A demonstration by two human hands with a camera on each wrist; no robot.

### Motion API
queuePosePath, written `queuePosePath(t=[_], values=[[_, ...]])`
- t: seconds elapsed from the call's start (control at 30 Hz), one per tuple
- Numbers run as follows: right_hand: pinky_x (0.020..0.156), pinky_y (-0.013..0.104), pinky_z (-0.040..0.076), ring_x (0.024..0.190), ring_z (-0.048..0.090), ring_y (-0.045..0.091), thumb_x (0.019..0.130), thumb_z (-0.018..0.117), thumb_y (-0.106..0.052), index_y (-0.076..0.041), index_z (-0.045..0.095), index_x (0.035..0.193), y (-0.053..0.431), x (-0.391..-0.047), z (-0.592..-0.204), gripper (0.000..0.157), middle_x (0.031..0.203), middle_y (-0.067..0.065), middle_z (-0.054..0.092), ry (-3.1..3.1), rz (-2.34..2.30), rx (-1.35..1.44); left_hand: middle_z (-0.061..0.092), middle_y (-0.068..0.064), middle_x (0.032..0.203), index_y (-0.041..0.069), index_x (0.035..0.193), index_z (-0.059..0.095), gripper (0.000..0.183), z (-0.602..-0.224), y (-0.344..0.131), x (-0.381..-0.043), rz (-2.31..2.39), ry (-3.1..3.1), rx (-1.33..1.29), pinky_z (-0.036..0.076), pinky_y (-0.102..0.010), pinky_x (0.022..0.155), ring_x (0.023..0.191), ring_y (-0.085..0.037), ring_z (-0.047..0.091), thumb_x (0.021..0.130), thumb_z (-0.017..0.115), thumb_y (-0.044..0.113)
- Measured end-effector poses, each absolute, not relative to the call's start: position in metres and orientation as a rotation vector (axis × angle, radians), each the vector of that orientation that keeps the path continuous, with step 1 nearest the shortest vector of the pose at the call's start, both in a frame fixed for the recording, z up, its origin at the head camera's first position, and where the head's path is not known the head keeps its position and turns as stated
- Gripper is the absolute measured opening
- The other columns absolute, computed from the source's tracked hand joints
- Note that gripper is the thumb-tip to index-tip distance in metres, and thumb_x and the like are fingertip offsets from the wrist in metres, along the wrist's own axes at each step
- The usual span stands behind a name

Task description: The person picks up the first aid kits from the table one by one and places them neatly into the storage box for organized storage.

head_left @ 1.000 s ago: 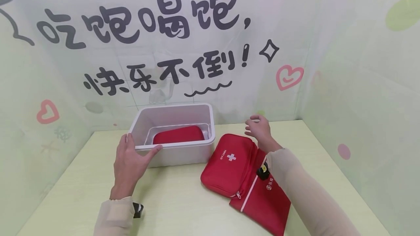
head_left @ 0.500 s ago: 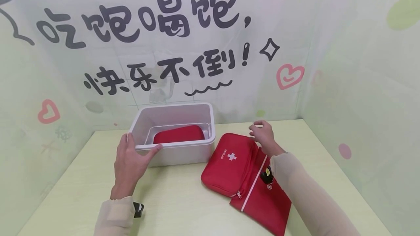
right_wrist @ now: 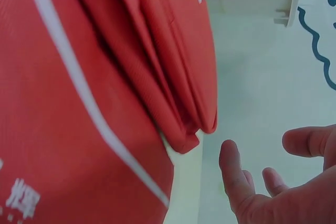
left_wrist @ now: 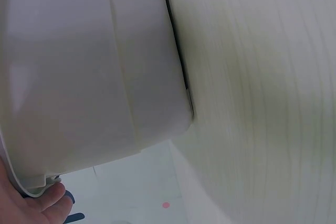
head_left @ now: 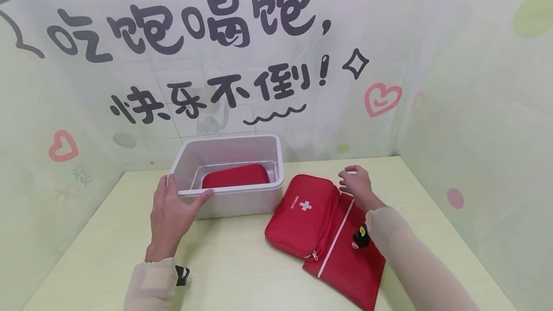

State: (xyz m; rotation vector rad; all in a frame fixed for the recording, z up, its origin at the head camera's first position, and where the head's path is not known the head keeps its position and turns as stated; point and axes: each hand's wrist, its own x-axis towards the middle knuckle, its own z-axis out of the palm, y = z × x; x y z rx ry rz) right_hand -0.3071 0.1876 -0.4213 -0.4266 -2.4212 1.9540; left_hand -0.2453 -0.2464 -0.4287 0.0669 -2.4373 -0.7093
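My left hand (head_left: 172, 215) grips the front left corner of a white plastic bin (head_left: 242, 205), thumb along the front rim. In the left wrist view, its fingers (left_wrist: 50, 203) curl at the bin's lip. Inside the bin lies a red case (head_left: 237, 176), partly hidden by the front wall. My right hand (head_left: 359, 186) hovers with nothing held, fingers loosely bent and apart, near the top of a flat red pouch (head_left: 345, 258) with a white stripe. Left of that hand, a red first aid bag (head_left: 298, 215) with a white cross overlaps the pouch's left edge.
Everything stands on a pale wooden table (head_left: 242, 268). A printed curtain (head_left: 324, 124) with dark lettering rises behind the bin, and more curtain closes in both sides. Black wrist devices sit below each sleeve, the right one (head_left: 361, 235) over the pouch.
My right hand has drifted right and slightly toward me, away from the first aid bag and over the pouch's upper edge. The left hand and the bin have stayed put.
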Motion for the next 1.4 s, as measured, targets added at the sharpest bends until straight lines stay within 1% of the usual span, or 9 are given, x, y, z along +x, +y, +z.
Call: queuePosePath(t=[0.3, 0.5, 0.63, 0.83, 0.93, 1.1, 1.2, 1.3, 1.4], values=[[0.097, 0.048, 0.051, 0.12, 0.057, 0.044, 0.1, 0.052, -0.019, 0.003, 0.039, 0.141, 0.203, -0.304, -0.431, 0.049, 0.135, 0.03, 0.051, -2.471, 1.893, -0.464, 0.046, -0.019, 0.129, -0.002, 0.145, 0.038, 0.099, -0.428, -0.245, -0.245, -0.708, -2.443, 0.069, 0.051, -0.064, 0.081, 0.112, -0.037, 0.046, 0.079, 0.073, 0.062], [0.098, 0.049, 0.05, 0.118, 0.059, 0.043, 0.1, 0.052, -0.018, 0.005, 0.038, 0.141, 0.211, -0.307, -0.44, 0.049, 0.133, 0.031, 0.052, -2.569, 1.843, -0.44, 0.044, -0.018, 0.13, -0.002, 0.146, 0.036, 0.1, -0.427, -0.244, -0.248, -0.711, -2.46, 0.091, 0.05, -0.064, 0.083, 0.114, -0.037, 0.045, 0.08, 0.071, 0.064], [0.098, 0.05, 0.05, 0.116, 0.06, 0.043, 0.099, 0.054, -0.019, 0.005, 0.038, 0.141, 0.219, -0.311, -0.444, 0.05, 0.133, 0.031, 0.053, -2.643, 1.808, -0.415, 0.044, -0.019, 0.131, -0.002, 0.146, 0.036, 0.101, -0.426, -0.242, -0.249, -0.711, -2.463, 0.101, 0.05, -0.064, 0.083, 0.114, -0.037, 0.044, 0.08, 0.071, 0.065], [0.094, 0.048, 0.053, 0.113, 0.061, 0.041, 0.1, 0.053, -0.02, 0.005, 0.04, 0.14, 0.231, -0.318, -0.447, 0.049, 0.129, 0.03, 0.055, -2.738, 1.719, -0.309, 0.044, -0.019, 0.132, -0.002, 0.147, 0.036, 0.101, -0.425, -0.24, -0.251, -0.705, -2.466, 0.118, 0.05, -0.064, 0.083, 0.114, -0.037, 0.044, 0.08, 0.071, 0.064], [0.09, 0.047, 0.055, 0.111, 0.061, 0.041, 0.1, 0.053, -0.021, 0.007, 0.041, 0.139, 0.236, -0.319, -0.446, 0.049, 0.127, 0.031, 0.056, -2.797, 1.666, -0.229, 0.045, -0.019, 0.132, -0.002, 0.147, 0.036, 0.1, -0.424, -0.238, -0.252, -0.704, -2.464, 0.12, 0.05, -0.064, 0.083, 0.114, -0.037, 0.045, 0.08, 0.071, 0.064], [0.084, 0.047, 0.058, 0.103, 0.065, 0.041, 0.098, 0.058, -0.021, 0.007, 0.043, 0.137, 0.244, -0.316, -0.446, 0.05, 0.126, 0.032, 0.057, -2.886, 1.586, -0.121, 0.045, -0.019, 0.131, -0.001, 0.146, 0.037, 0.1, -0.423, -0.238, -0.253, -0.707, -2.459, 0.115, 0.05, -0.063, 0.083, 0.113, -0.037, 0.045, 0.079, 0.071, 0.064], [0.08, 0.047, 0.059, 0.098, 0.067, 0.038, 0.095, 0.064, -0.022, 0.006, 0.044, 0.137, 0.249, -0.314, -0.448, 0.054, 0.126, 0.031, 0.057, -2.93, 1.555, -0.074, 0.046, -0.019, 0.13, -0.001, 0.145, 0.037, 0.099, -0.424, -0.239, -0.253, -0.705, -2.456, 0.112, 0.051, -0.063, 0.082, 0.112, -0.037, 0.046, 0.079, 0.072, 0.064], [0.078, 0.046, 0.06, 0.095, 0.069, 0.035, 0.091, 0.07, -0.025, 0.006, 0.044, 0.139, 0.253, -0.311, -0.448, 0.063, 0.126, 0.03, 0.058, -2.975, 1.535, -0.044, 0.046, -0.019, 0.13, -0.001, 0.145, 0.037, 0.099, -0.424, -0.239, -0.253, -0.704, -2.458, 0.111, 0.051, -0.063, 0.082, 0.112, -0.037, 0.046, 0.079, 0.071, 0.064], [0.076, 0.045, 0.06, 0.092, 0.069, 0.032, 0.086, 0.076, -0.026, 0.009, 0.043, 0.139, 0.258, -0.309, -0.447, 0.072, 0.125, 0.029, 0.059, -3.03, 1.492, 0.004, 0.045, -0.019, 0.131, -0.001, 0.146, 0.036, 0.1, -0.424, -0.239, -0.252, -0.704, -2.463, 0.116, 0.051, -0.064, 0.083, 0.113, -0.037, 0.046, 0.08, 0.071, 0.064]])
